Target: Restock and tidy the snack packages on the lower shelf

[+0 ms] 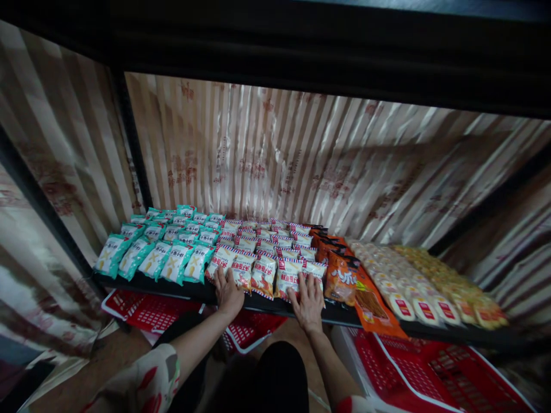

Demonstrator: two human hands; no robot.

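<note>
Left hand [230, 293] laid open, fingers slightly apart, on the front left white bags [263, 274]; right hand [308, 301] likewise open and flat on the front right ones. In mid-shelf, the white bags, plump pillows with crimped, striped edges, in close rows. To their left, glossy teal bags [157, 259]; to their right, orange bags [340, 276], then clear-wrapped pale packs [390, 287] and yellow packs [456, 281]. Little room sideways between groups. Along the dark shelf [198, 291], just a narrow bare front lip, with one flat orange pack [373, 307] overhanging it. Overhead, a dark upper shelf [275, 51]; behind, a creased, striped curtain [258, 149]; below, perforated red baskets [451, 367], near the knees.
</note>
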